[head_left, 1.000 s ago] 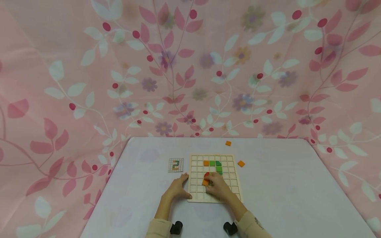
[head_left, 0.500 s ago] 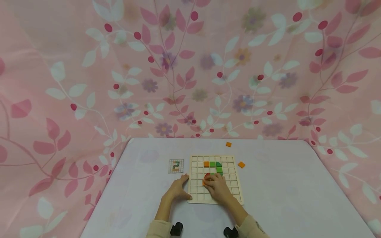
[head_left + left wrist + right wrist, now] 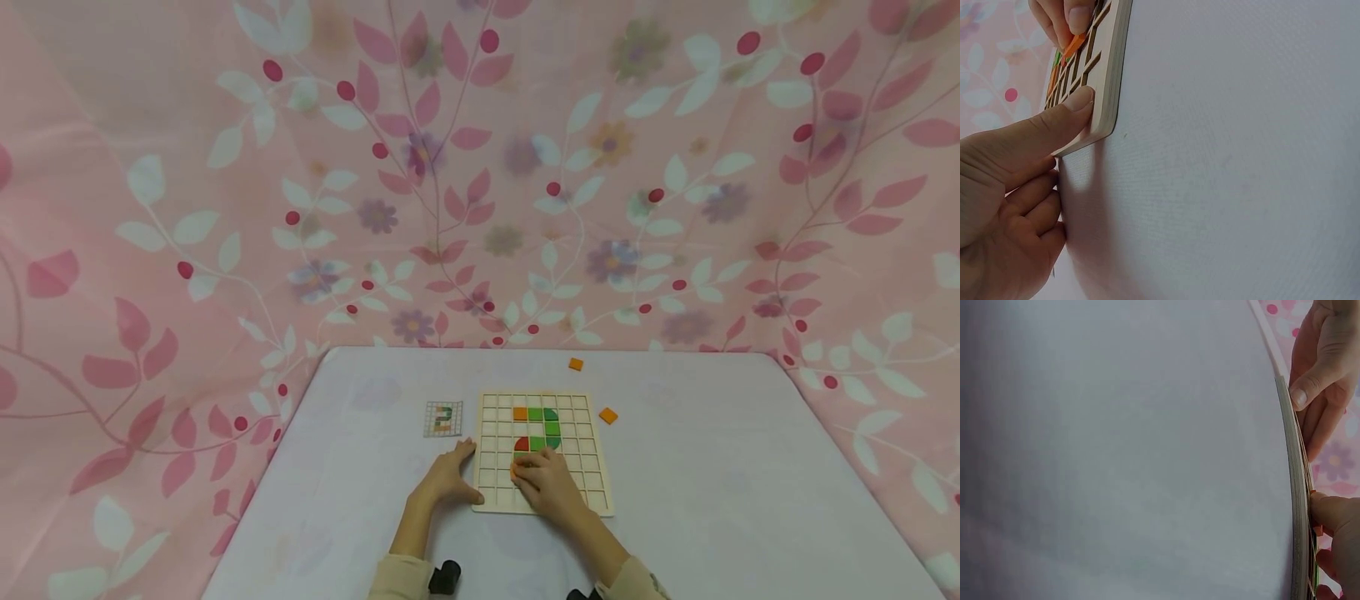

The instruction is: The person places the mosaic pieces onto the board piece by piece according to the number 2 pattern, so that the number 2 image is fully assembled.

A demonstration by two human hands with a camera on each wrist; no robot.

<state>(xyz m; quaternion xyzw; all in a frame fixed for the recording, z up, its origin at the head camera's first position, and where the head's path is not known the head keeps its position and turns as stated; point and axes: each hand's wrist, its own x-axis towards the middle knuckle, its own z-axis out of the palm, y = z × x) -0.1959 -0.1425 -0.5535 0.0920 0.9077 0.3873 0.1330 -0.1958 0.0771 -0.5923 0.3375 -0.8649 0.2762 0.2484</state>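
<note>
A pale wooden grid board [image 3: 495, 492] lies on the table. Orange, green and red tiles, some with a rounded corner, sit in its cells; among them are a red tile [image 3: 522, 444] and a green square tile [image 3: 552, 428]. My right hand [image 3: 553, 490] is over the lower middle of the board and pinches an orange tile [image 3: 1074, 45], which its fingers partly cover. Against the board's left edge rests my left hand [image 3: 444, 477], spread wide. Its thumb [image 3: 1054, 128] lies on the near left corner, and the other fingers touch the side.
Left of the board lies a small card [image 3: 443, 419] with a coloured figure on a grid. Two loose orange tiles are on the table: one tile [image 3: 608, 415] right of the board, another tile [image 3: 576, 364] near the far edge. A floral curtain [image 3: 480, 167] hangs behind the table.
My right hand has moved slightly toward me with the orange tile, uncovering the red tile and the green tiles beside it. The left hand stays in place.
</note>
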